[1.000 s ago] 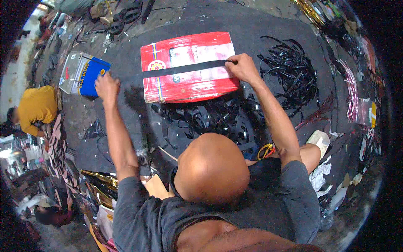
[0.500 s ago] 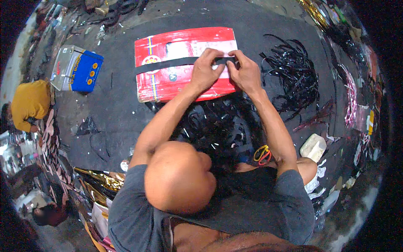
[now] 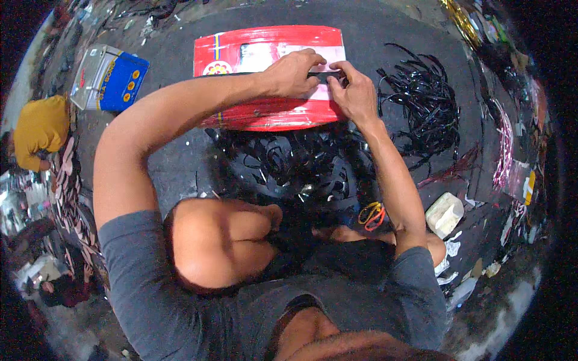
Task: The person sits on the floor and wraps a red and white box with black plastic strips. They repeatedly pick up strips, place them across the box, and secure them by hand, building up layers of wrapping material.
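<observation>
A flat red board-like sheet or package (image 3: pixel 283 117) with white panels and a flower emblem lies on the dark floor in front of me. Across its middle runs a thin black strip (image 3: pixel 323 74). My left hand (image 3: pixel 296 73) is over the centre of the red package, its thumb and fingers bent around the strip. Close beside it, near the package's right edge, my right hand (image 3: pixel 355 91) pinches the strip between thumb and fingers. Much of the strip is hidden under my left hand and forearm.
Loose black strips (image 3: pixel 424 105) are heaped to the right, and more dark strips (image 3: pixel 283 159) lie before my legs. Yellow and red bands (image 3: pixel 371 216) and a pale block (image 3: pixel 444 215) sit lower right. At left stand a blue box (image 3: pixel 123 81) and a person in yellow (image 3: pixel 42 132).
My left elbow has swung outward to the left, leaving the forearm nearly level across the package. The strip looks narrower now. The package sits slightly higher in view.
</observation>
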Action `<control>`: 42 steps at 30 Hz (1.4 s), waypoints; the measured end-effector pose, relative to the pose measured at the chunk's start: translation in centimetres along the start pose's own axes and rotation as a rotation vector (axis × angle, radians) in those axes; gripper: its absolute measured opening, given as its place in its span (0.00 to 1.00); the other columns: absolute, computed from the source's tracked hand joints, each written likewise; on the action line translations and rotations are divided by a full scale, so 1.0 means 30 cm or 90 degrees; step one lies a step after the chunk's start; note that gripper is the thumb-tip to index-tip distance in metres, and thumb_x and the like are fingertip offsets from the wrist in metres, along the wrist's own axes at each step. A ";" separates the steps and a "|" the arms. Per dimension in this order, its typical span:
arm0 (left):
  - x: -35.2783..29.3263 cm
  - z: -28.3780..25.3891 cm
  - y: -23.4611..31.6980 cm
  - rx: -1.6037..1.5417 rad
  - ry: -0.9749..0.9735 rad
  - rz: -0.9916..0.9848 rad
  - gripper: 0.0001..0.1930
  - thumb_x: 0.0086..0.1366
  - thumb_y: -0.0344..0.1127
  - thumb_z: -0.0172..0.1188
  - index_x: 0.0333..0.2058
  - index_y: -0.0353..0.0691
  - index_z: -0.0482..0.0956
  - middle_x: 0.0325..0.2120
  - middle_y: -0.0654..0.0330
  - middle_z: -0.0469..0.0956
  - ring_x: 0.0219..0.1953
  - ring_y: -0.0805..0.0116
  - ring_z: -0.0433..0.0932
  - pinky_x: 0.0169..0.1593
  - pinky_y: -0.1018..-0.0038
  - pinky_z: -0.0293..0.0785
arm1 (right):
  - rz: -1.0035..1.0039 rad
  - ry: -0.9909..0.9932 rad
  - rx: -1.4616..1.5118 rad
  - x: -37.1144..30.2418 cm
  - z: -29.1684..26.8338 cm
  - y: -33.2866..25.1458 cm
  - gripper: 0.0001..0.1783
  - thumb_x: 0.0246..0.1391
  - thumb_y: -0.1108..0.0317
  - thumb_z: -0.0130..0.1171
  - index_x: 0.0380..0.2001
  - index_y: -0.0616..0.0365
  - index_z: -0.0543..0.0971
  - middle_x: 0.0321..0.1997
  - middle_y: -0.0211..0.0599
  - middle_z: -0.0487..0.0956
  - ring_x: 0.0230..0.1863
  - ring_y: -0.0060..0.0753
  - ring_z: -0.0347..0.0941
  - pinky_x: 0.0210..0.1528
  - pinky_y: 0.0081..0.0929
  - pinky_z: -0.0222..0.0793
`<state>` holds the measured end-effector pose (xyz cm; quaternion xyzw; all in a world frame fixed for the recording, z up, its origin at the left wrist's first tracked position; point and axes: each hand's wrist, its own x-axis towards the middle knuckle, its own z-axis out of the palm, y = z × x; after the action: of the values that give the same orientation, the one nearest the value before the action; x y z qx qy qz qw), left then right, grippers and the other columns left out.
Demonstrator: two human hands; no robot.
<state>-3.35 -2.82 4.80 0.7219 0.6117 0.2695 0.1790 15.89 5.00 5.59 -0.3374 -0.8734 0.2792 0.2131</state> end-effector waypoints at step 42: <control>-0.005 0.209 0.042 -0.115 0.302 -0.047 0.09 0.56 0.35 0.71 0.35 0.41 0.85 0.32 0.59 0.80 0.33 0.63 0.82 0.37 0.70 0.78 | -0.349 -0.052 -0.151 0.020 -0.122 0.172 0.16 0.58 0.55 0.64 0.44 0.50 0.84 0.43 0.35 0.77 0.40 0.41 0.79 0.40 0.37 0.79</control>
<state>1.44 -2.76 0.55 0.5966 0.6361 0.4782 0.1038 19.96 9.85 5.20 -0.1002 -0.9662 0.1207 0.2044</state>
